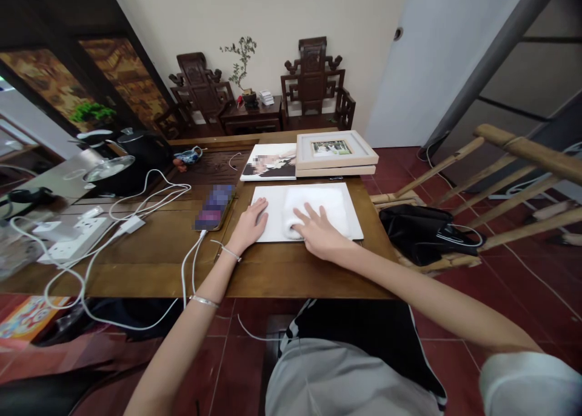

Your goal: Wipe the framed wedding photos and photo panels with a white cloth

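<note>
A flat white board (269, 193), perhaps a picture panel, lies on the wooden table in front of me. On its right part rests a folded, fluffy white cloth (337, 208). My right hand (318, 231) presses down on the cloth with fingers spread, the thumb side near a fold at the cloth's left edge. At the board's left edge lies my left hand (248, 225), flat with its fingers stretched out, steadying against the board's side. Just behind the board are a photo print (269, 161) and two stacked light-wood picture frames (337, 161), the upper one holding a small photo.
Left of my hand lies a phone (214, 207) with a plugged-in white cable. Farther left are a power strip (75, 240), looping cables and a black kettle (143, 151). Right of the table (291, 276), a bamboo chair (513, 167) carries a black bag (425, 231).
</note>
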`<control>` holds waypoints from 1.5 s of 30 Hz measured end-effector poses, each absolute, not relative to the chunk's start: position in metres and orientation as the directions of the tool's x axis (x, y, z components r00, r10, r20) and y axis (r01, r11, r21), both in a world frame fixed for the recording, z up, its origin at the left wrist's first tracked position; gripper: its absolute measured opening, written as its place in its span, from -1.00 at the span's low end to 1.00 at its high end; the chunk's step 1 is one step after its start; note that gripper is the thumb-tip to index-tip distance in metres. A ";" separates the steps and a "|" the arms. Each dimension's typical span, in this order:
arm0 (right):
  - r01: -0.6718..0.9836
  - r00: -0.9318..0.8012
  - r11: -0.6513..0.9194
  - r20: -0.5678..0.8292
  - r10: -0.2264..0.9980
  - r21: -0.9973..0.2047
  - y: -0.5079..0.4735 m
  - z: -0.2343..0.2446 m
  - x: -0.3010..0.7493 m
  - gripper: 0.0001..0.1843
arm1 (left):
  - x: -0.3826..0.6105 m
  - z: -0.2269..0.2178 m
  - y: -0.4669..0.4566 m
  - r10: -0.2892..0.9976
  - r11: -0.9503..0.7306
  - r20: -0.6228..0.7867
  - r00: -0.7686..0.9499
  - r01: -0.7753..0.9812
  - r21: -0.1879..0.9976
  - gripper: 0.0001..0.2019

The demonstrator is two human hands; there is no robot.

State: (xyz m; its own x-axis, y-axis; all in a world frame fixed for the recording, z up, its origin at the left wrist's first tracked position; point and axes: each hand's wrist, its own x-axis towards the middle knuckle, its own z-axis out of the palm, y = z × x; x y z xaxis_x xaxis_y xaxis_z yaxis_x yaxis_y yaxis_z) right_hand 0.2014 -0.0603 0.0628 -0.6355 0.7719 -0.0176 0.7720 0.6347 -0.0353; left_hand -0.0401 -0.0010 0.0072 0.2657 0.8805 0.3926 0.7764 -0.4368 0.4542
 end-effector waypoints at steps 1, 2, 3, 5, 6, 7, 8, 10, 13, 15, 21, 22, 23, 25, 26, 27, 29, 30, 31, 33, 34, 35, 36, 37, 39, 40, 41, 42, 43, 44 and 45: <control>0.765 -0.644 0.643 -0.022 0.765 -0.036 -0.071 0.063 0.202 -0.38 | -0.040 0.007 -0.001 0.880 -0.438 0.394 0.267 0.776 0.453 -0.56; 0.757 -0.653 0.652 -0.017 0.757 -0.033 -0.081 0.063 0.204 -0.39 | -0.040 0.008 -0.001 0.879 -0.440 0.395 0.268 0.776 0.452 -0.56; 0.746 -0.666 0.665 -0.004 0.746 -0.029 -0.091 0.064 0.205 -0.41 | -0.040 0.008 -0.001 0.878 -0.442 0.396 0.270 0.775 0.452 -0.56; 0.719 -0.695 0.695 0.017 0.719 -0.023 -0.109 0.066 0.206 -0.46 | -0.040 0.008 -0.001 0.877 -0.445 0.397 0.272 0.772 0.453 -0.57; 0.704 -0.710 0.710 0.010 0.704 -0.026 -0.116 0.067 0.207 -0.48 | -0.040 0.007 -0.001 0.877 -0.445 0.397 0.272 0.770 0.457 -0.57; 0.689 -0.724 0.724 -0.008 0.689 -0.034 -0.123 0.068 0.207 -0.50 | -0.040 0.007 -0.001 0.877 -0.445 0.396 0.272 0.768 0.460 -0.57; 0.674 -0.739 0.737 -0.028 0.674 -0.045 -0.128 0.070 0.208 -0.51 | -0.041 0.007 -0.001 0.878 -0.446 0.395 0.272 0.766 0.464 -0.58; 0.649 -0.761 0.758 -0.055 0.647 -0.066 -0.135 0.073 0.209 -0.53 | -0.041 0.006 -0.001 0.878 -0.447 0.394 0.273 0.762 0.468 -0.58; 0.629 -0.777 0.772 -0.036 0.629 -0.097 -0.133 0.075 0.212 -0.53 | -0.041 0.005 0.000 0.877 -0.448 0.396 0.271 0.759 0.472 -0.58; 0.631 -0.771 0.765 0.004 0.637 -0.131 -0.125 0.076 0.214 -0.51 | -0.042 0.005 0.000 0.877 -0.447 0.396 0.270 0.759 0.473 -0.58; 0.679 -0.714 0.707 0.045 0.698 -0.195 -0.075 0.087 0.212 -0.52 | -0.041 0.005 0.000 0.882 -0.436 0.388 0.267 0.775 0.457 -0.56; 0.691 -0.704 0.699 0.046 0.708 -0.183 -0.064 0.089 0.210 -0.52 | -0.041 0.005 0.000 0.882 -0.435 0.387 0.267 0.777 0.456 -0.55; 0.704 -0.693 0.690 0.050 0.719 -0.167 -0.052 0.091 0.208 -0.52 | -0.041 0.005 0.000 0.883 -0.434 0.385 0.267 0.778 0.455 -0.54; 0.725 -0.676 0.675 0.046 0.736 -0.139 -0.029 0.094 0.203 -0.53 | -0.041 0.006 0.000 0.887 -0.428 0.379 0.265 0.779 0.458 -0.54; 0.727 -0.675 0.673 0.041 0.737 -0.135 -0.018 0.095 0.201 -0.53 | -0.041 0.007 0.000 0.888 -0.426 0.376 0.264 0.779 0.460 -0.54; 0.726 -0.676 0.674 0.038 0.736 -0.137 -0.007 0.095 0.198 -0.53 | -0.041 0.007 0.000 0.890 -0.424 0.373 0.263 0.778 0.463 -0.54; 0.722 -0.678 0.676 0.045 0.734 -0.144 0.011 0.095 0.193 -0.52 | -0.041 0.008 0.000 0.891 -0.425 0.368 0.267 0.777 0.465 -0.55; 0.724 -0.675 0.674 0.051 0.736 -0.145 0.019 0.094 0.191 -0.52 | -0.042 0.008 0.000 0.890 -0.427 0.368 0.268 0.776 0.465 -0.55; 0.731 -0.667 0.667 0.054 0.743 -0.143 0.025 0.093 0.189 -0.50 | -0.042 0.008 0.000 0.889 -0.429 0.370 0.271 0.775 0.465 -0.56; 0.750 -0.647 0.647 0.050 0.761 -0.135 0.033 0.091 0.184 -0.47 | -0.042 0.008 0.000 0.886 -0.435 0.375 0.274 0.773 0.463 -0.56; 0.756 -0.641 0.641 0.049 0.766 -0.129 0.035 0.089 0.182 -0.46 | -0.043 0.007 0.000 0.884 -0.436 0.378 0.273 0.773 0.461 -0.57; 0.761 -0.637 0.638 0.052 0.769 -0.121 0.036 0.086 0.180 -0.44 | -0.043 0.007 0.000 0.884 -0.436 0.380 0.273 0.773 0.461 -0.57; 0.764 -0.634 0.636 0.057 0.771 -0.109 0.035 0.084 0.178 -0.42 | -0.043 0.007 0.000 0.884 -0.436 0.381 0.272 0.773 0.460 -0.56; 0.766 -0.634 0.637 0.061 0.771 -0.091 0.032 0.080 0.176 -0.40 | -0.043 0.007 0.000 0.884 -0.435 0.381 0.271 0.773 0.461 -0.56; 0.767 -0.637 0.640 0.065 0.768 -0.037 0.024 0.073 0.173 -0.38 | -0.043 0.006 0.000 0.885 -0.433 0.381 0.268 0.773 0.463 -0.57; 0.767 -0.640 0.642 0.063 0.765 -0.007 0.017 0.069 0.172 -0.38 | -0.043 0.006 0.000 0.885 -0.434 0.381 0.268 0.772 0.465 -0.57; 0.765 -0.644 0.644 0.062 0.763 0.020 0.010 0.066 0.171 -0.38 | -0.044 0.006 0.000 0.884 -0.435 0.382 0.269 0.770 0.467 -0.58; 0.761 -0.649 0.648 0.061 0.758 0.042 0.001 0.063 0.171 -0.39 | -0.044 0.005 0.000 0.884 -0.437 0.382 0.271 0.768 0.468 -0.58; 0.757 -0.654 0.651 0.062 0.754 0.058 -0.009 0.061 0.170 -0.40 | -0.044 0.005 0.000 0.883 -0.439 0.382 0.272 0.766 0.469 -0.58; 0.752 -0.659 0.656 0.061 0.749 0.066 -0.019 0.060 0.170 -0.42 | -0.044 0.005 0.000 0.883 -0.439 0.382 0.272 0.766 0.470 -0.58; 0.746 -0.666 0.663 0.055 0.744 0.070 -0.030 0.059 0.170 -0.43 | -0.044 0.004 0.001 0.883 -0.439 0.383 0.271 0.766 0.469 -0.58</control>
